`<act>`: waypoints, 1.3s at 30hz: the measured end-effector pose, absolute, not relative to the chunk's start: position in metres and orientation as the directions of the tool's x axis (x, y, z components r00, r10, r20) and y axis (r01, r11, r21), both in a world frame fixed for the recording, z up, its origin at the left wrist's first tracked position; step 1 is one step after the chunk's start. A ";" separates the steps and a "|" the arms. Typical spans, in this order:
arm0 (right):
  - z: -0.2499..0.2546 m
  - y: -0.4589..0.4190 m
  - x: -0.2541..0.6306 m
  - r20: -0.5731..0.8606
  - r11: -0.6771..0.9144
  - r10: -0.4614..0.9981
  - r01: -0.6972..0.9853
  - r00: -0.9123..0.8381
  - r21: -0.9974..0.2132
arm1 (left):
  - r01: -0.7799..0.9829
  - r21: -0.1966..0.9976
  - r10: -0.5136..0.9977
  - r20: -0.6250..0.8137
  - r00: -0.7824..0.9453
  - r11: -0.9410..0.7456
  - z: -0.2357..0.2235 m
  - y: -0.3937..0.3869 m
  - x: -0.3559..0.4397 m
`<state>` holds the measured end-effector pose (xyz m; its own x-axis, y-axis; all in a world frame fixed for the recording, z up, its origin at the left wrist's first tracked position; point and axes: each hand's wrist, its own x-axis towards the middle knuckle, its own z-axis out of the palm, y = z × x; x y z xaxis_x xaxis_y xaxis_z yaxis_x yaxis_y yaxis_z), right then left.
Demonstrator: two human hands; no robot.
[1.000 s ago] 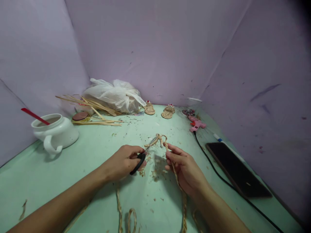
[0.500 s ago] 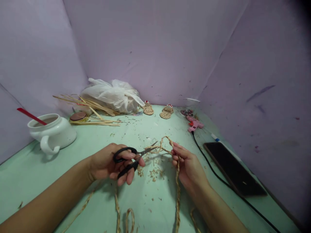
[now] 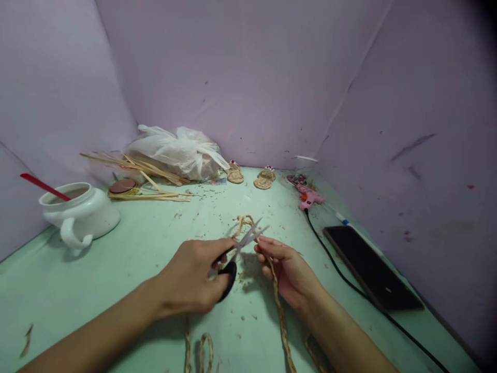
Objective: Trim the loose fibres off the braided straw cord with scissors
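My left hand (image 3: 196, 274) is closed around the black handles of a pair of scissors (image 3: 244, 242). The blades are spread and point away to the right, close to my right fingertips. My right hand (image 3: 289, 267) pinches a braided straw cord (image 3: 280, 311) between thumb and fingers. A loop of the cord rises beyond the blades, and the rest hangs down toward the near edge of the view. Whether the blades touch the cord, I cannot tell. More cord lies curled below my hands. Straw scraps (image 3: 244, 282) are scattered on the green table (image 3: 147, 228) beneath.
At left stands a white pot (image 3: 85, 215) with a red stick. Behind it are straw strips (image 3: 159, 197) and a white plastic bag (image 3: 182, 153). Two small woven sandals (image 3: 264, 178) sit at the back. A pink glue gun (image 3: 310, 198), its cable and a phone (image 3: 370, 267) lie right.
My left hand has turned palm-down and moved right, bringing the scissors across near the cord loop. My right hand has shifted slightly left and still pinches the cord.
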<state>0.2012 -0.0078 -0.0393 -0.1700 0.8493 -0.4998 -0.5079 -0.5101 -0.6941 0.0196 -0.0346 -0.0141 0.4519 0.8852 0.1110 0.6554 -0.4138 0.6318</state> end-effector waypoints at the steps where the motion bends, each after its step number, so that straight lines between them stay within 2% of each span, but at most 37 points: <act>1: -0.040 -0.008 0.201 -0.502 -0.505 0.850 -0.510 -0.158 -0.696 | 0.720 0.514 0.877 0.161 0.453 -0.467 -0.018 -0.037 0.023; 3: -0.041 -0.008 0.202 -0.494 -0.491 0.858 -0.505 -0.140 -0.710 | 0.810 0.331 0.875 0.187 0.446 -0.484 -0.026 -0.037 0.026; 5: -0.041 -0.009 0.201 -0.473 -0.484 0.868 -0.477 -0.153 -0.734 | 0.854 0.221 0.881 0.169 0.442 -0.471 -0.032 -0.035 0.025; 10: -0.042 -0.013 0.197 -0.405 -0.455 0.890 -0.429 -0.208 -0.781 | 0.876 0.109 0.878 0.154 0.453 -0.471 -0.035 -0.032 0.024; 15: -0.040 -0.014 0.196 -0.359 -0.418 0.908 -0.432 -0.215 -0.799 | 0.881 0.085 0.882 0.133 0.452 -0.465 -0.035 -0.031 0.024; 22: -0.039 -0.012 0.200 -0.403 -0.510 0.859 -0.451 -0.316 -0.732 | 0.880 0.113 0.886 0.119 0.449 -0.461 -0.030 -0.031 0.024; 26: -0.038 -0.012 0.199 -0.392 -0.497 0.866 -0.461 -0.310 -0.735 | 0.868 0.091 0.872 0.099 0.480 -0.488 -0.031 -0.031 0.022; 34: -0.040 -0.014 0.198 -0.367 -0.440 0.897 -0.419 -0.247 -0.794 | 0.856 0.122 0.864 0.068 0.499 -0.503 -0.028 -0.031 0.020; 39: -0.039 -0.016 0.196 -0.377 -0.438 0.899 -0.434 -0.224 -0.787 | 0.849 0.151 0.862 0.063 0.503 -0.506 -0.029 -0.032 0.021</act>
